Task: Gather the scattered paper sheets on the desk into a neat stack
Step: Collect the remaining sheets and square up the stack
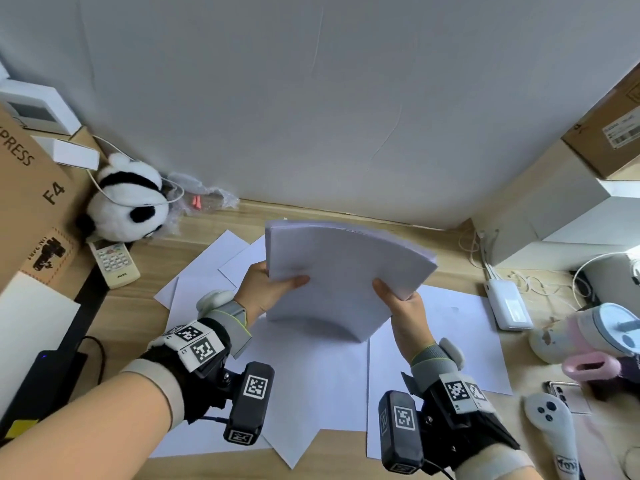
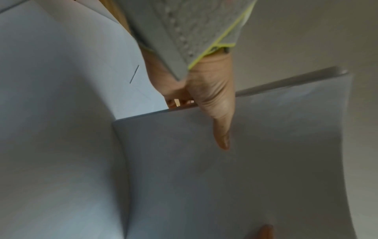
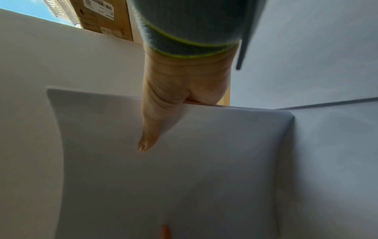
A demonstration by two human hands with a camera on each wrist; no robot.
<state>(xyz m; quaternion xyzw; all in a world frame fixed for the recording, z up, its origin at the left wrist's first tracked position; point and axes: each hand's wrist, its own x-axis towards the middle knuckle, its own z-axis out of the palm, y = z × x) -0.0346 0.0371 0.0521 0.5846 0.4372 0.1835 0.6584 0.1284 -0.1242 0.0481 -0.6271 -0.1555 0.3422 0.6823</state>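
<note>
white loose sheets (image 1: 311,375) beneath held stack (image 1: 343,275)

White paper stack (image 1: 341,271); more white loose sheets (image 1: 311,375) under it on a light wood-grain desk (image 1: 145,296). Left of the stack: black-and-white panda plush (image 1: 128,202), brown cardboard box (image 1: 31,202) with black print. Right of the stack: white power bank (image 1: 509,303), pink-and-white bottle (image 1: 588,334).

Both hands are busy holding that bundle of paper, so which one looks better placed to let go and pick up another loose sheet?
Probably the right hand. Both hands grip the stack, but a loose sheet lies just below and beside it, unobstructed. The left hand holds the stack's side and could likely keep it alone.
</note>
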